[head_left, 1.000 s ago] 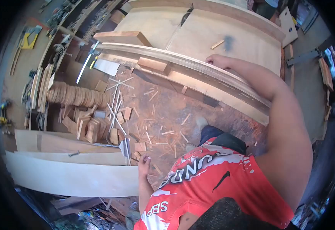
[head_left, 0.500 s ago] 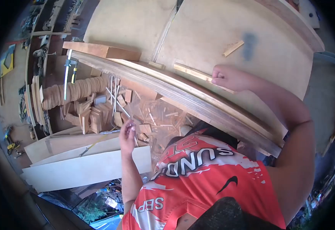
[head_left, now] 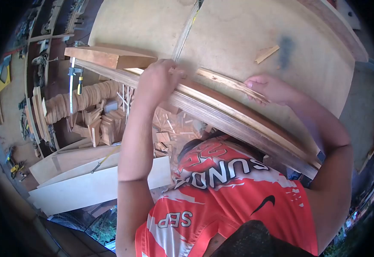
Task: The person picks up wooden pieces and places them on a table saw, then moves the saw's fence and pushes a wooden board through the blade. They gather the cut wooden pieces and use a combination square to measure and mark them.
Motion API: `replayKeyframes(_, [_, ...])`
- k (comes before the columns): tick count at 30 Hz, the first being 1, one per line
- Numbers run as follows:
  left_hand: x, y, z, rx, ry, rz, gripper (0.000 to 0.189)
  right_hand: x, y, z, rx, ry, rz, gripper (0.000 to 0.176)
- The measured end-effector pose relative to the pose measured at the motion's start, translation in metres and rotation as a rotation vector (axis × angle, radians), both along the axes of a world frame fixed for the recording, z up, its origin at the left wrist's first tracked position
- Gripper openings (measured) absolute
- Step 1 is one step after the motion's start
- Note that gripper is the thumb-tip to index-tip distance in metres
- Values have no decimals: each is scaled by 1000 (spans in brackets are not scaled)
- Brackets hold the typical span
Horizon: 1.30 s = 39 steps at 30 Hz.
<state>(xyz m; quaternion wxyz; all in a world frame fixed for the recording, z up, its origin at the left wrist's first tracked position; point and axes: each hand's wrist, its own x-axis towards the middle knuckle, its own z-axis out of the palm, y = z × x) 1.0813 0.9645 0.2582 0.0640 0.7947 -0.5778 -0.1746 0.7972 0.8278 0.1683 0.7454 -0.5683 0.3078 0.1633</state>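
A thin wood strip (head_left: 221,81) lies along the near edge of the plywood worktable (head_left: 238,38). My left hand (head_left: 157,79) rests on the strip's left end, fingers curled over it beside a small wood piece. My right hand (head_left: 270,88) presses down on the strip's right part, fingers bent. Below the strip runs the table's thick layered edge (head_left: 221,118).
A thick wood block (head_left: 110,57) lies at the table's left corner, and a small offcut (head_left: 266,53) sits further back on the top. Stacked wood discs (head_left: 82,100), scrap blocks and metal rods litter the floor left. Pale boards (head_left: 88,182) lean below.
My left hand rose from near the floor scraps up to the strip on the table edge. My right hand stayed on the strip. The view tilted closer to the table.
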Motion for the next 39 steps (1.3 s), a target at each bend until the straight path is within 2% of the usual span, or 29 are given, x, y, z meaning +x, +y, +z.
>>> replayKeyframes(1, [2,-13,-4,251,-89,57,34,-1,1,-1,75,5,-39,32])
replayKeyframes(2, [3,-25,-6,244,-89,55,34,-2,1,1,68,6,-41,32])
replayKeyframes(4, [4,-43,-7,562,-155,-38,45,-6,1,7,210,11,-100,33])
replayKeyframes(8, [-2,-55,-10,603,-210,-148,48,-13,5,7,206,-42,-90,34])
replayKeyframes(11, [4,-50,-12,609,-131,-216,46,-20,7,4,229,-78,-102,34])
replayKeyframes(13, [22,-30,-25,252,209,-37,44,-25,7,4,218,-95,-112,34])
replayKeyframes(14, [23,-21,-24,247,204,-35,44,-27,6,5,214,-101,-109,34])
replayKeyframes(16, [9,11,-2,-86,619,-9,35,-33,6,9,9,-86,-121,34])
replayKeyframes(17, [4,26,3,-92,612,-1,35,-36,2,9,7,-93,-111,34])
replayKeyframes(19, [1,56,6,-265,861,108,33,-42,-9,7,-812,-264,-63,34])
replayKeyframes(21, [-3,76,-9,-339,1111,215,43,-43,-37,11,-1279,-251,93,38])
replayKeyframes(22, [-8,82,-9,-342,1264,256,43,-38,-43,20,-1279,-280,108,38])
replayKeyframes(24, [-16,91,-10,-365,1499,325,43,-28,-53,38,-1233,-42,18,40])
replayKeyframes(28, [-20,105,-8,-404,1548,347,40,-26,-75,13,-1261,-126,31,38])
replayKeyframes(31, [-20,130,-4,-430,1461,393,35,-23,-85,5,-1339,-145,105,34])
replayKeyframes(33, [-13,159,-10,-332,1336,415,48,-22,-89,-5,-1296,-194,116,28])
replayKeyframes(35, [-9,193,-23,-427,1314,517,43,-9,-81,2,-1074,-250,2,23])
replayKeyframes(36, [-3,211,-32,-369,1232,568,39,1,-73,16,-1077,-281,47,23])
replayKeyframes(38, [5,251,-55,-279,1106,671,24,25,-47,63,-521,-173,-69,19])
replayKeyframes(39, [12,276,-79,-310,1105,700,24,36,-29,81,-526,-184,-31,19])
